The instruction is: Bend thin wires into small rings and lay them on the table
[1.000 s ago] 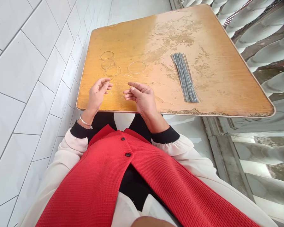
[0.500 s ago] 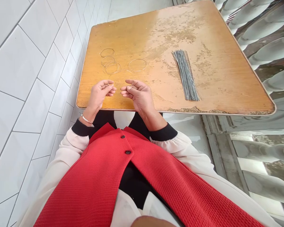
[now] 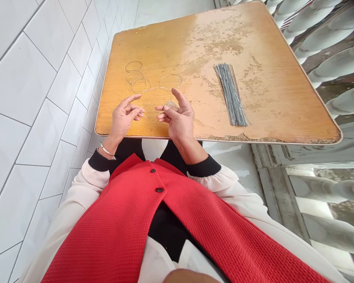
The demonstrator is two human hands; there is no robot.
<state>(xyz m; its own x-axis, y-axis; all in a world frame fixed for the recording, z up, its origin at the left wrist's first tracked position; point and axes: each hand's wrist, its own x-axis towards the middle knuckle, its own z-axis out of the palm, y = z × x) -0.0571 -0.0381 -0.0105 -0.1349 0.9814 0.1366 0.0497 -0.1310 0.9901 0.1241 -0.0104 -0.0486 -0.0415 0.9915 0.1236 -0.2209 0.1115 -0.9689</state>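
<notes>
A thin wire (image 3: 158, 87) is bent into an arc between my two hands, just above the near part of the table. My left hand (image 3: 123, 118) pinches one end between thumb and fingers, with its index finger raised and a short tip sticking out. In a similar pinch, my right hand (image 3: 180, 121) has the other end, its index finger lifted away. Beyond my hands lie several round wire rings (image 3: 133, 61), some overlapping. A separate ring (image 3: 181, 81) rests to their right, partly behind the held wire.
A bundle of straight grey wires (image 3: 230, 94) lies on the right half of the worn wooden table (image 3: 277, 78). White tiled wall (image 3: 29, 78) runs along the left. A white baluster railing (image 3: 339, 70) stands on the right.
Both index fingers have lifted and spread from the thumbs. The wire's arc now shows plainly beyond my hands, and a tip pokes out of my left pinch. The rings and bundle stay put.
</notes>
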